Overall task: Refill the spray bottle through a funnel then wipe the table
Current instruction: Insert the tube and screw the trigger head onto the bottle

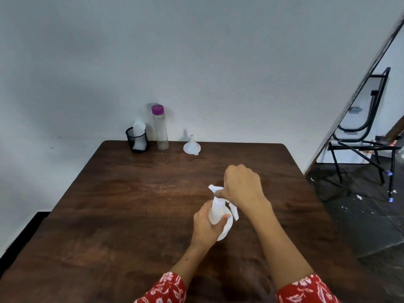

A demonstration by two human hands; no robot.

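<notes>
One white spray bottle [219, 217]: left hand [207, 224] wraps its body, right hand [241, 185] pinches its head; one funnel [192, 147] at 12 o'clock

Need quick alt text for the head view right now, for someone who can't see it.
Left hand grips a white spray bottle upright on a wooden table while the right hand holds its spray head. At the far edge stand a funnel, a purple-capped bottle and a mesh cup.
</notes>
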